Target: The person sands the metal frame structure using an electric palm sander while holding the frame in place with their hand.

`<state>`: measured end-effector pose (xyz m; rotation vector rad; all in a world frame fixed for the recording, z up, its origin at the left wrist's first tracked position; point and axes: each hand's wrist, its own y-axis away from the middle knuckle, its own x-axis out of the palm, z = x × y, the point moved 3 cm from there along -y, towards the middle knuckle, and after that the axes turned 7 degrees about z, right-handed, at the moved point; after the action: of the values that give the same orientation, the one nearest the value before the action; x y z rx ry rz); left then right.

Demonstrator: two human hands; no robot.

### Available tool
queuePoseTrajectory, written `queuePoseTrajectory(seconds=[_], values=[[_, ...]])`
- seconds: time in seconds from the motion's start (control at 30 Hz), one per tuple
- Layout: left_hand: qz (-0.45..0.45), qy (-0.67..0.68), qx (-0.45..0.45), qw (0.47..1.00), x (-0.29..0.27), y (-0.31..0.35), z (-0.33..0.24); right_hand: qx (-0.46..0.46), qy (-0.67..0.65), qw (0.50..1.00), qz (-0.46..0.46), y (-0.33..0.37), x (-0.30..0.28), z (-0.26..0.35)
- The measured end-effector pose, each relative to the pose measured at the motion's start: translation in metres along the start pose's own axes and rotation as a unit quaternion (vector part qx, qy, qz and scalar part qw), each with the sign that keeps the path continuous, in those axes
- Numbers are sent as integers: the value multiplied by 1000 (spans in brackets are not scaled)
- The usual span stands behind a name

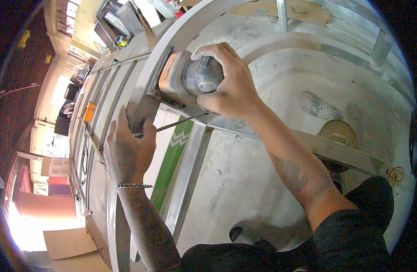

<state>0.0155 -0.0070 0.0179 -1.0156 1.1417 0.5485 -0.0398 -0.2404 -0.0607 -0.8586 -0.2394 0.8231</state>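
Right Hand (233,86) on Sander (179,80), Left Hand (130,152) at Curved Frame (186,26)

The two hands are apart. The right hand is clamped around the rounded dark end of the orange, grey and black sander. The sander stands against the curved frame, directly left of the right hand and ahead of the left hand. The left hand places thumb and fingers about the frame's near end; whether it grips firmly cannot be told. A thin dark rod (176,123) spans the gap between the hands. A green strip (168,170) with white zigzags and a metal bar (189,179) run below that gap. A round tan disc (327,131) lies right of the right forearm; an orange object (89,111) lies left of the left hand
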Motion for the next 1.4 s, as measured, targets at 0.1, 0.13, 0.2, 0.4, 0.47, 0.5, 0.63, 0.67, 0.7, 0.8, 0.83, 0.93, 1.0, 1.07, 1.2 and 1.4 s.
queuePoseTrajectory(seconds=[0.1,0.13,0.2,0.4,0.47,0.5,0.63,0.67,0.7,0.8,0.83,0.93,1.0,1.07,1.2,1.4], values=[[-17,9,14,1000,3,-1,1,-16,26,999,-22,-9,-3,-11],[-17,8,13,1000,2,-1,0,-32,38,998,-37,-13,-5,-14],[-8,7,10,1000,0,0,0,-20,36,998,-42,-19,-8,-19],[-11,7,17,1000,6,-2,3,18,42,998,-50,-20,-11,-24],[-8,1,13,1000,7,-2,0,13,24,999,-39,-15,-8,-24],[-7,-8,7,1000,5,-2,0,12,24,999,-39,-14,-6,-20],[2,-15,-5,1000,1,-1,0,-28,12,999,-32,-3,3,-1],[4,-6,-8,1000,0,-1,2,-9,-7,1000,-17,0,4,4],[7,7,-9,1000,2,-1,0,12,-19,1000,-3,2,3,5],[13,11,-10,1000,2,-2,-2,-14,-5,1000,-2,8,6,7],[12,10,-11,1000,1,-1,-1,-19,-9,1000,6,10,8,11],[15,17,-10,1000,2,-1,0,-6,-12,1000,2,10,7,12],[-1,-5,4,1000,2,0,-1,-17,-10,1000,-9,6,6,7],[-1,5,10,1000,2,1,-1,-21,21,999,-31,-1,2,0],[-7,2,25,1000,1,0,0,-21,29,999,-28,-13,-6,-11],[11,15,8,1000,5,-1,3,-13,12,1000,-19,-6,0,-7]])
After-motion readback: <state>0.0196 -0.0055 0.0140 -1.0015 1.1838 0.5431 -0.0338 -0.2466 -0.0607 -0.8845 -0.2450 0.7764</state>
